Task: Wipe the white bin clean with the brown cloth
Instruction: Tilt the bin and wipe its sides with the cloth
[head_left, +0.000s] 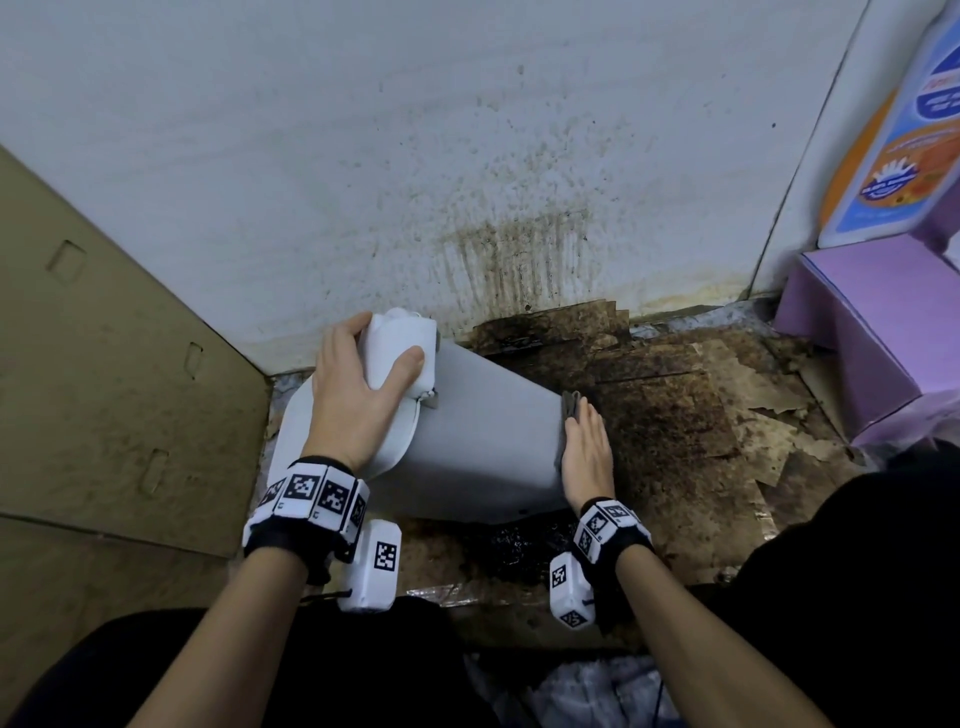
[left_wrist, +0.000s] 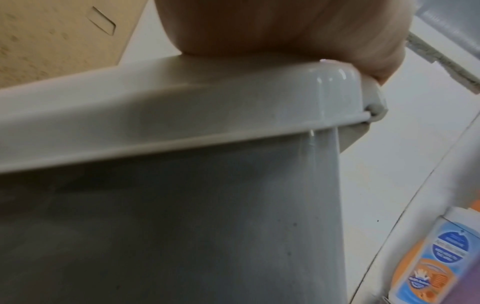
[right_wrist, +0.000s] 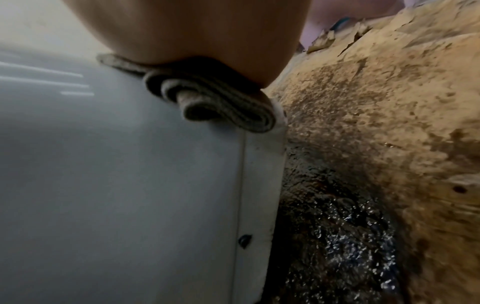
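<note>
- Our left hand (head_left: 358, 395) clamps curled fingers around the tilted white bin (head_left: 488, 441) at its lid.
- Our right hand (head_left: 587, 457) presses the brown cloth (right_wrist: 207, 102) against the bin's base, fingers straight and together.

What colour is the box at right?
Purple box, clearest in the head view.

Both forearms reach fwd, marker bands on wrists. Left hand (head_left: 358, 387) curls fingers and thumb round the bin's lid end; right hand (head_left: 587, 457) lies flat, fingers straight, pressing the folded cloth.
</note>
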